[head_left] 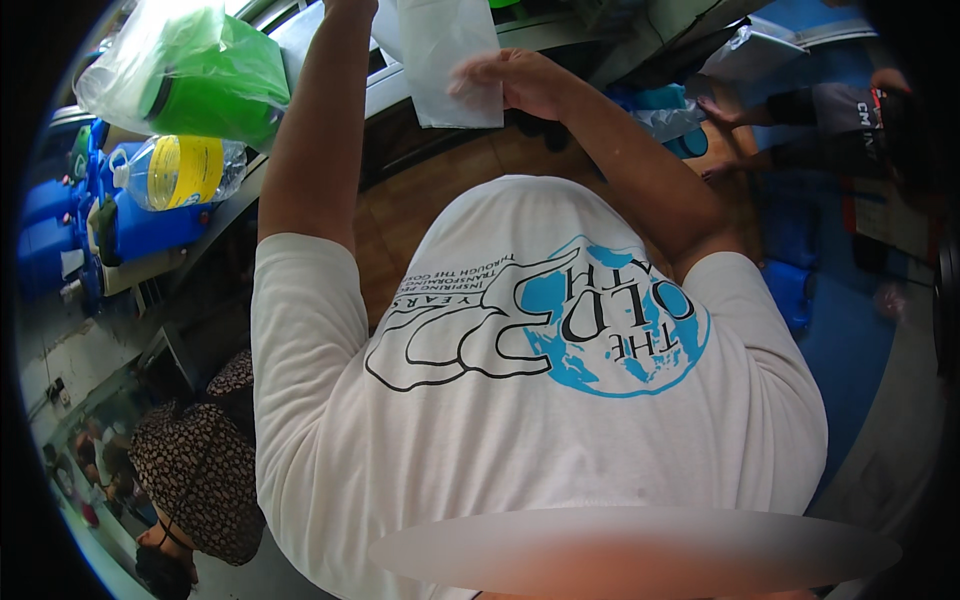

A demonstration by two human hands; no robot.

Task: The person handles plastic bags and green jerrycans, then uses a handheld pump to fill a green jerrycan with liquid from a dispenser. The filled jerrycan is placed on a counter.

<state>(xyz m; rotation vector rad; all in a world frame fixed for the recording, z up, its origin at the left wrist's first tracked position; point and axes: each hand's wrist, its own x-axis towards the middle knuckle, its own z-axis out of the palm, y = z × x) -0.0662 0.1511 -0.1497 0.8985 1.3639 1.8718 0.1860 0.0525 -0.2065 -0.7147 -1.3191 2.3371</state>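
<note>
Find at top centre a pale, translucent, rectangular plastic-looking sheet (435, 50), overlapped by the bent, motion-blurred right hand (525, 85); cannot tell if clamped on it, nor the state of the left hand, out of frame. Looks light, limp, slippery; best pinched by an edge. At left, note a clear plastic bag (118, 75) around a bright green object (225, 85), and a yellow-labelled clear plastic bottle (190, 172), contents unclear.
</note>
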